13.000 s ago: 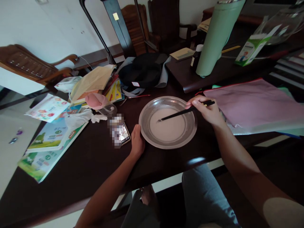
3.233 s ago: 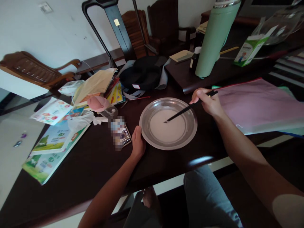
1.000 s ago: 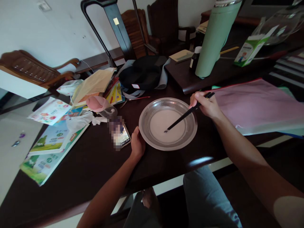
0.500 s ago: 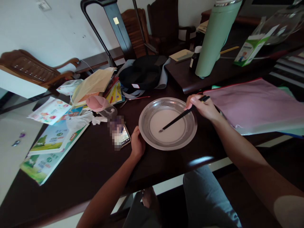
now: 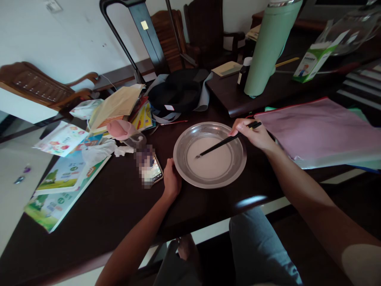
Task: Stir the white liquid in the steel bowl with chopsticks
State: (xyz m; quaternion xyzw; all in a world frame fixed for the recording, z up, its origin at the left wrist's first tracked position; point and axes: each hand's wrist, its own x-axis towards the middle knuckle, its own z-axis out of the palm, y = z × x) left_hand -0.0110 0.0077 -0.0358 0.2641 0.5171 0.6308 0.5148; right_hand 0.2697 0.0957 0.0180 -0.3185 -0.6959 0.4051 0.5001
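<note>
A round metal basin [image 5: 184,174] with whitish liquid [image 5: 211,165] in it rests on the dark table. At its left side, my left hand [image 5: 172,178] is closed against the rim, some of its fingers hidden below the edge. My right hand [image 5: 251,131] grips a pair of black chopsticks [image 5: 222,143] near their thick end, above the basin's right rim. They slant down to the left, held close together, with their light tips in the liquid left of the middle.
Left of the basin lie a partly blurred phone [image 5: 156,171], a pink-topped clear container [image 5: 122,130], tissues and books [image 5: 64,171]. Behind stands a black bag [image 5: 178,89]. To the right are a pink folder [image 5: 321,133], a green thermos [image 5: 263,51], a small dark bottle [image 5: 243,75] and a green-white box [image 5: 311,63].
The chopstick tips have moved a little left and toward the far side in the liquid. My left hand keeps its place at the basin.
</note>
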